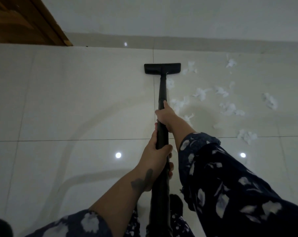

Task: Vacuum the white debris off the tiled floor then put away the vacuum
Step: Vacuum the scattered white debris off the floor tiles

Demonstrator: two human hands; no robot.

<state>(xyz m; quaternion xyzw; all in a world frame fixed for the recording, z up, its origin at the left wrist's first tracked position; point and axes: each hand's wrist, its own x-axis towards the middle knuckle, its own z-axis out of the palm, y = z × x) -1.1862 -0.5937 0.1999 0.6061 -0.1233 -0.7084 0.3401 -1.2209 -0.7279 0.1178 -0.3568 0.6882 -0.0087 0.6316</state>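
Observation:
A black vacuum wand (162, 93) runs away from me down to a flat black floor head (162, 68) resting on the glossy white tiled floor (76, 103). My right hand (164, 115) grips the wand further along, and my left hand (156, 154) grips it nearer to me. Several tufts of white debris (229, 107) lie scattered on the tiles to the right of the wand and head, the nearest tuft touching the wand's right side just behind the head.
A wooden door or cabinet corner (25, 19) stands at the far left against the white wall (179, 17). A skirting strip runs along the wall's base just beyond the floor head. Ceiling lights reflect in the tiles.

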